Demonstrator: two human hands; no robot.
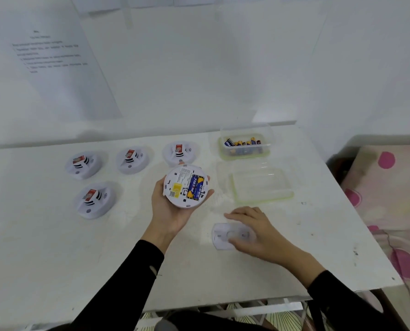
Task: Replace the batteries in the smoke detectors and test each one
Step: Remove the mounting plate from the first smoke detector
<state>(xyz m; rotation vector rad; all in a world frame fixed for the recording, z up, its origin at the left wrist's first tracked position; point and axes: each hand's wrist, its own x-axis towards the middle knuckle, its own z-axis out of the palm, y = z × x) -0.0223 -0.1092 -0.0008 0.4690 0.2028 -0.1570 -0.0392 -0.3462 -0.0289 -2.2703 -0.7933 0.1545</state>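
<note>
My left hand (168, 211) grips a white round smoke detector (186, 186) above the table, its back turned up. A blue and yellow battery (194, 187) lies in its open compartment. My right hand (251, 231) rests over a white mounting plate (223, 235) lying flat on the table, thumb and fingers curved around its edges. Several more detectors stand face up to the left: three in a back row (83, 164) (132, 160) (180, 152) and one nearer (95, 199).
A clear box with several batteries (245, 145) stands at the back right of the white table (56, 235). In front of it is an empty clear container (262, 185). A printed sheet (51, 53) hangs on the wall. A dotted cloth (390, 187) lies beyond the right edge.
</note>
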